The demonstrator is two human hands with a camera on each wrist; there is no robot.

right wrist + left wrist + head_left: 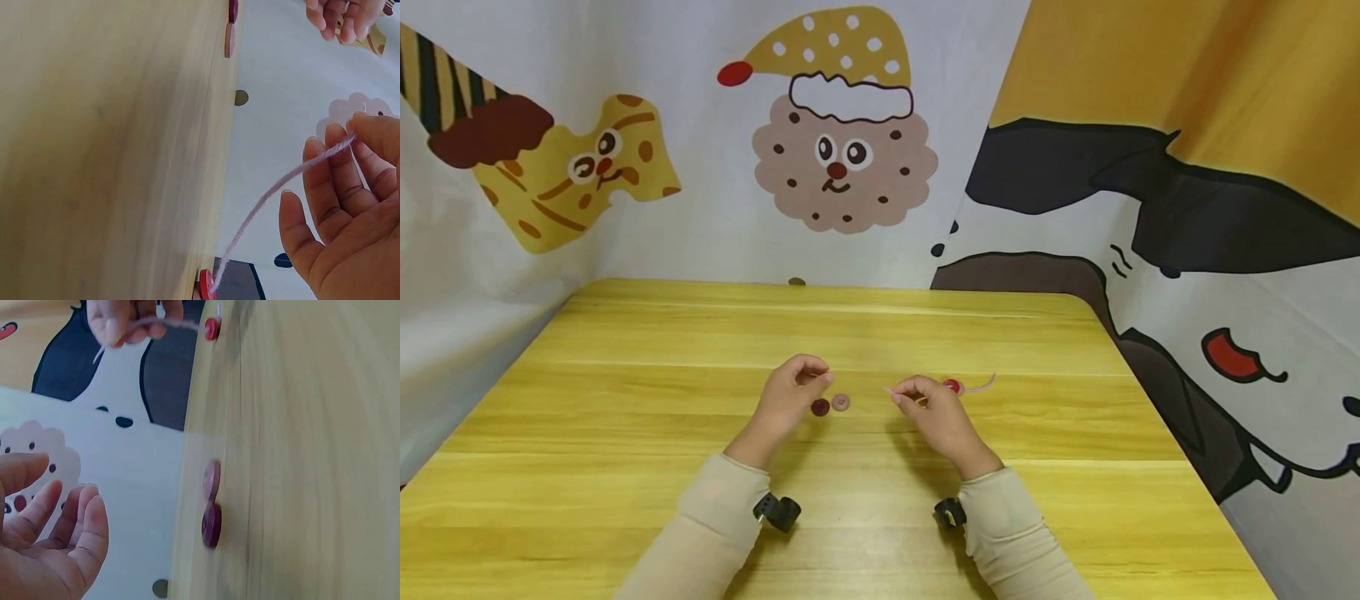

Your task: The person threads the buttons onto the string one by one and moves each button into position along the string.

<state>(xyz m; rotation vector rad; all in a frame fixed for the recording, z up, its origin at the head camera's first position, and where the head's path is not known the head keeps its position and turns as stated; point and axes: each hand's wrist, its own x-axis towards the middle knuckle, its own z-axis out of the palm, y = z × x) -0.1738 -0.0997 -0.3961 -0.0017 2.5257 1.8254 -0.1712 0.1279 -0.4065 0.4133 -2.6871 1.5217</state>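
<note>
My right hand [942, 417] pinches one end of a pale pink yarn [270, 190] between thumb and fingertip, a short tip poking out beyond them. The yarn curves from there down to a red button [952, 385] on the table; its other end trails off to the right of that button. To the left, my left hand [786, 408] hovers above the table, fingers loosely bent, a gap between thumb and fingers and nothing in it. Close by it lie a dark maroon button [820, 407] and a dusty pink button [841, 402], side by side.
The wooden table [850, 333] has a rounded back edge against a cartoon-printed curtain [700, 225]. More curtain hangs along the left and right sides. Each wrist carries a black strapped device, such as the left one [777, 511].
</note>
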